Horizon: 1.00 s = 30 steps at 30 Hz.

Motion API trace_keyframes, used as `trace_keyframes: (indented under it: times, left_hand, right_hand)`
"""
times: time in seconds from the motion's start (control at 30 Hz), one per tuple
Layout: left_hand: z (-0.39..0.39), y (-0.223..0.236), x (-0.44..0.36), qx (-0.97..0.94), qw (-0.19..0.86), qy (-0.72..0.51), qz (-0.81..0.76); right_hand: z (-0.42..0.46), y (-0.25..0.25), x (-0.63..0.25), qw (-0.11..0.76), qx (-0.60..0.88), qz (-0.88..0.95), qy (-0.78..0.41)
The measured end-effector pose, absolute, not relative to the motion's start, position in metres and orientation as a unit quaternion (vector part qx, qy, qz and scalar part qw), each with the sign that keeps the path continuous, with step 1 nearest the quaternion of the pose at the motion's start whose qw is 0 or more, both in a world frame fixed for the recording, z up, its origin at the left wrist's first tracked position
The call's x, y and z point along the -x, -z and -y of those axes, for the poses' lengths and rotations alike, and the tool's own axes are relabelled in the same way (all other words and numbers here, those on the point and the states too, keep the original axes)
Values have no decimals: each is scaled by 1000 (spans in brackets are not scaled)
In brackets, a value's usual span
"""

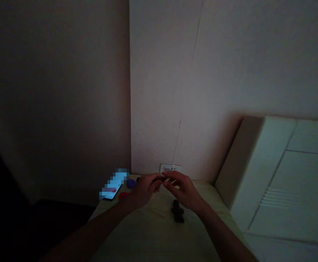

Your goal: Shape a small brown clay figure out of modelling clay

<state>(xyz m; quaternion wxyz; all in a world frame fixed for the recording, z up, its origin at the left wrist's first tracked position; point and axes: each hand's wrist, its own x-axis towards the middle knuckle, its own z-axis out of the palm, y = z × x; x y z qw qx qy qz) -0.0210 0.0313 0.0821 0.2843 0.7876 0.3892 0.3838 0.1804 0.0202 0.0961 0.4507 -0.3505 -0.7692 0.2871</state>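
Note:
The room is dim. My left hand point(144, 189) and my right hand point(183, 191) meet over the far end of a pale yellowish table point(148, 233). Both pinch a small dark object point(159, 179) between their fingertips; I cannot make out what it is. A dark lumpy object point(177, 211) lies on the table just below my right hand. A purple piece point(131, 183) and a red piece point(123, 195) lie to the left of my left hand.
A lit phone point(112, 187) lies at the table's far left corner. A wall socket point(170, 168) sits on the wall behind the hands. A white panelled cabinet point(284, 171) stands to the right. Bare walls meet in a corner behind the table.

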Motion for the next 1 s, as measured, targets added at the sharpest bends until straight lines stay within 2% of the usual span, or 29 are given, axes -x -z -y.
trace_keyframes:
  times: [0.27, 0.47, 0.6, 0.8, 0.9, 1.0]
  left_hand:
    - [27, -29, 32, -751, 457, -295, -375]
    - [53, -14, 36, -714, 534, -251, -376]
    - [59, -6, 32, -668, 592, -265, -366]
    - [61, -7, 29, -596, 668, -300, -328]
    - [61, -9, 29, -610, 658, -300, -324]
    - [61, -8, 27, -596, 638, -347, -343]
  right_hand:
    - [33, -55, -182, 338, 350, 823, -293]
    - [59, -42, -182, 306, 349, 841, -278]
    - [63, -36, -183, 332, 367, 807, -321]
    - [70, -25, -176, 411, 407, 655, -487]
    - [73, -23, -174, 440, 424, 588, -530]
    - [74, -22, -172, 458, 440, 567, -525]
